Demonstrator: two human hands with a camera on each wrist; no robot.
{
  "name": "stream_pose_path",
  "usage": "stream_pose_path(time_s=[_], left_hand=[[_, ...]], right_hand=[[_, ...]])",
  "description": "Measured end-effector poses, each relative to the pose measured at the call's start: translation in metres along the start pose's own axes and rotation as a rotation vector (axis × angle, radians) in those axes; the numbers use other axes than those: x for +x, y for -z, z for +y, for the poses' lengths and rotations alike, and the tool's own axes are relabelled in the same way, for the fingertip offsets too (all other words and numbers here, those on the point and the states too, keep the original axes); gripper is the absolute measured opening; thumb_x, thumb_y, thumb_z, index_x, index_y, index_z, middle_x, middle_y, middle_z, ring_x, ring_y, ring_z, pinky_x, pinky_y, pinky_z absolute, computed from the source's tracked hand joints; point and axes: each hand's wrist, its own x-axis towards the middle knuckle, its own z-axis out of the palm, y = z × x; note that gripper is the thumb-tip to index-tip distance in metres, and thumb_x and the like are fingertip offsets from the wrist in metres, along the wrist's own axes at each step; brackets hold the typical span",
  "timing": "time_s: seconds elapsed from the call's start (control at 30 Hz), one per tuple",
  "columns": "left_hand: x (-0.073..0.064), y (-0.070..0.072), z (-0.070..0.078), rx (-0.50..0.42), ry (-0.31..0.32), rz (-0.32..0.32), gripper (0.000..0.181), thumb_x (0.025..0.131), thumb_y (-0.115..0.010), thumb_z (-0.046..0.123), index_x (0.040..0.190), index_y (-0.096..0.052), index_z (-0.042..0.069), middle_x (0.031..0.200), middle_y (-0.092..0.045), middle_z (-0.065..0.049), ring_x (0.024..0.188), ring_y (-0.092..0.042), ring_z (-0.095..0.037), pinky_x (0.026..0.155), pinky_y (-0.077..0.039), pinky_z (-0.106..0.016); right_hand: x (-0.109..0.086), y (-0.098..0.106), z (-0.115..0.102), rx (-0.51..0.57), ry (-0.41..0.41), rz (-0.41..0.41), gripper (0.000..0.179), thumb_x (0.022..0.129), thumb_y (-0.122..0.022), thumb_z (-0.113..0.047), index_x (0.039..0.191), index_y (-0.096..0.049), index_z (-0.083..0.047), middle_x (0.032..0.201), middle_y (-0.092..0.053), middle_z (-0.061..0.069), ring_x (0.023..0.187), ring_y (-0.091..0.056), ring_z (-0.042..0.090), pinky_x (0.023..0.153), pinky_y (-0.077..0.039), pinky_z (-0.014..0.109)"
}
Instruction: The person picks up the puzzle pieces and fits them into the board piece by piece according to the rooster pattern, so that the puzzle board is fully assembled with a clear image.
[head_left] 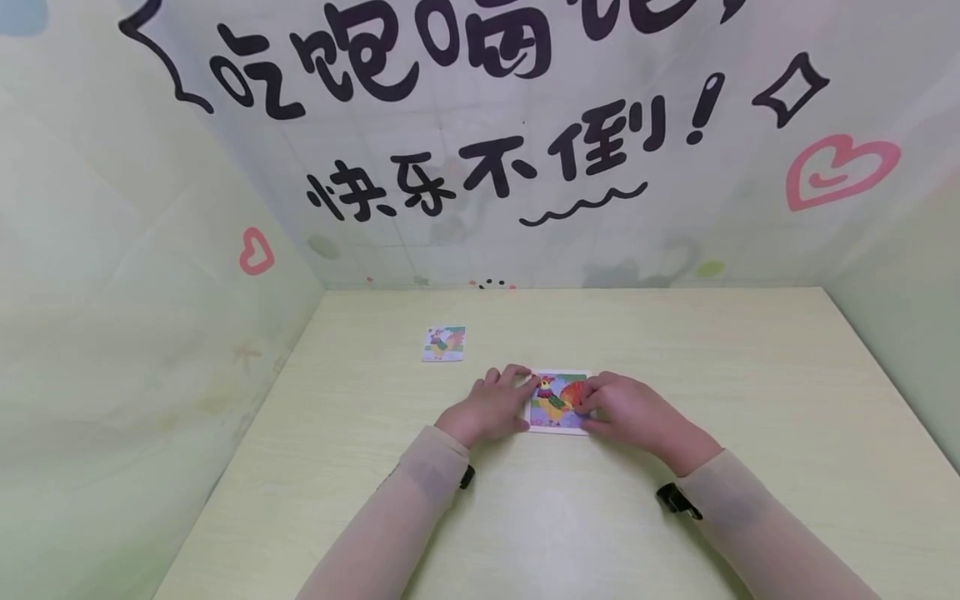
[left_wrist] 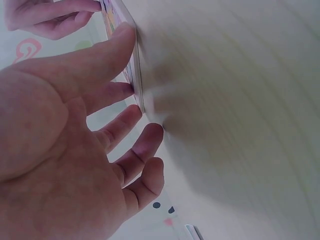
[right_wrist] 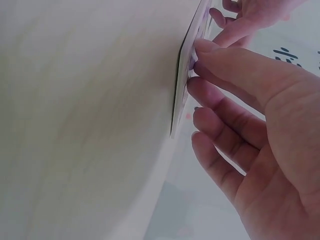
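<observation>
A small rooster picture puzzle (head_left: 555,408) in a white frame lies on the table, between the two hands. My left hand (head_left: 487,407) is at its left side. In the left wrist view the thumb (left_wrist: 125,45) rests at the near edge of the frame, the index finger touches farther along, and the other fingers spread loosely beyond. From the right, my right hand (head_left: 626,410) reaches over the picture. Its thumb (right_wrist: 207,47) and index fingertip press close together on the face, covering part of the rooster's tail side. The remaining fingers are loosely bent beside the frame.
A small square card (head_left: 443,343) with a paler rooster picture lies farther back on the left of the light wood table (head_left: 360,500). Printed fabric walls (head_left: 480,242) stand at the back and both sides. Black straps or devices (head_left: 679,501) sit at the wrists.
</observation>
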Motion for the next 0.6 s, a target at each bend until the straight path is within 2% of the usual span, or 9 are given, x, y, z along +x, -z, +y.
stream_pose_path(time_s=[0.27,0.6], left_hand=[[-0.0016,0.0024,0.0001,-0.024,0.003,0.002,0.077,0.098,-0.071,0.035,0.164,-0.032,0.026,0.168,-0.025,0.002,0.140,-0.035,-0.026,0.113,-0.037,-0.042],[-0.0012,0.0019,0.0011,-0.022,0.002,0.006,0.077,0.098,-0.071,0.034,0.163,-0.033,0.026,0.168,-0.026,0.002,0.140,-0.035,-0.026,0.111,-0.037,-0.042]], right_hand=[[0.0003,-0.0015,0.0013,0.015,-0.022,-0.011,0.018,0.083,-0.087,-0.019,0.099,-0.083,-0.011,0.096,-0.068,-0.002,0.086,-0.058,0.012,0.081,-0.057,0.036],[-0.0002,-0.0004,-0.0004,0.020,-0.010,-0.013,0.016,0.083,-0.086,-0.014,0.098,-0.083,-0.013,0.097,-0.069,-0.002,0.088,-0.060,0.013,0.083,-0.058,0.036]])
